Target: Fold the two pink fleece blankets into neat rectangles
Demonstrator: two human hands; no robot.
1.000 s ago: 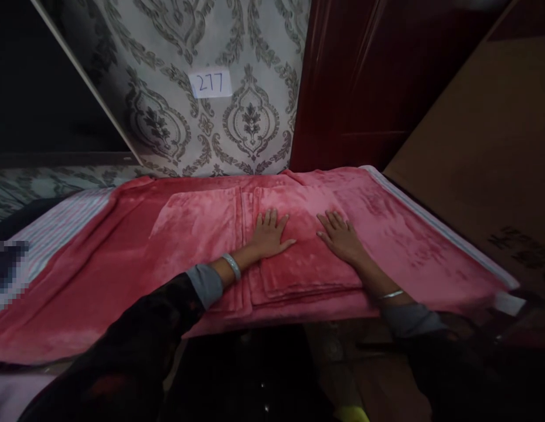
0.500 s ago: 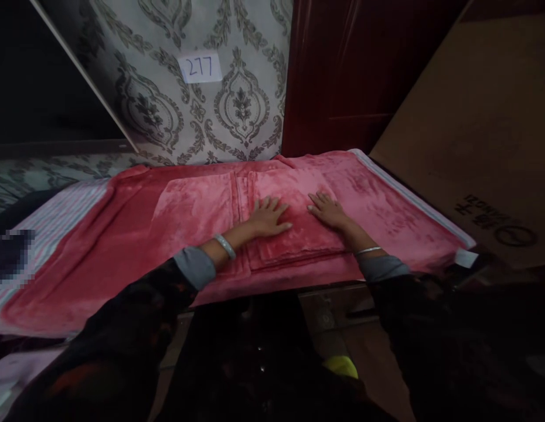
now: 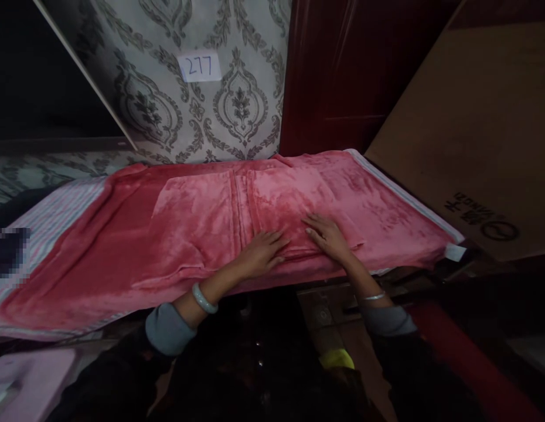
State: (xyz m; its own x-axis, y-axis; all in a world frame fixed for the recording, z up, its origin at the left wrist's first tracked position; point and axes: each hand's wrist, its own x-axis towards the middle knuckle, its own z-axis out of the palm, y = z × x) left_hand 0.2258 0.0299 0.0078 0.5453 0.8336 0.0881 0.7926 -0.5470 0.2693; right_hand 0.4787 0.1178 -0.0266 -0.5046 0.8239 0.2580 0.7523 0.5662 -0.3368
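Observation:
A plush pink-red blanket (image 3: 193,214) lies folded, its two folded halves side by side with a narrow gap of layered edges between them. It rests on a larger pink-red cover (image 3: 123,234) of similar pile. My left hand (image 3: 262,252) lies over the near edge of the right half, fingers stretched out, a pale bangle at the wrist. On the same half, further right, my right hand (image 3: 327,235) rests palm down with its fingers extended. Neither hand grips the cloth.
A striped cloth (image 3: 57,211) shows at the left end. On the right leans a large cardboard box (image 3: 474,135). Behind are a patterned wall with a paper label (image 3: 200,65), a dark red door panel (image 3: 329,76) and a dark screen (image 3: 44,82). A pink stool-like thing (image 3: 39,375) stands lower left.
Both hands have slid toward me, from the middle of the right half to its near part. The near edge of the left half now lies spread further out to the left.

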